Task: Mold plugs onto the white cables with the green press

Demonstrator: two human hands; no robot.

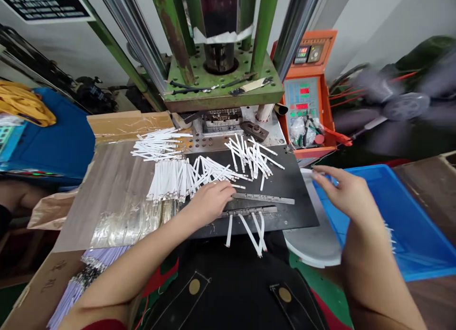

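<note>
My left hand [213, 199] has its fingers closed at the left end of a slotted metal bar [265, 198] on the black plate [299, 213]. Nearer to me lies a second slotted metal bar [254, 211], with several white strips [249, 230] sticking out toward my lap. Loose white strips [171, 180] lie in piles left of and beyond this hand, and another white strip pile [254, 156] is at the back right. My right hand [344, 190] is raised beside the plate, thumb and forefinger pinched; what they hold is not clear.
A green press [224, 90] stands behind the plate. An orange control box [322, 111] and a blurred fan [406, 107] are to the right. A blue bin [420, 225] with some white strips sits beyond my right arm. Purple strips [74, 287] lie in a carton at lower left.
</note>
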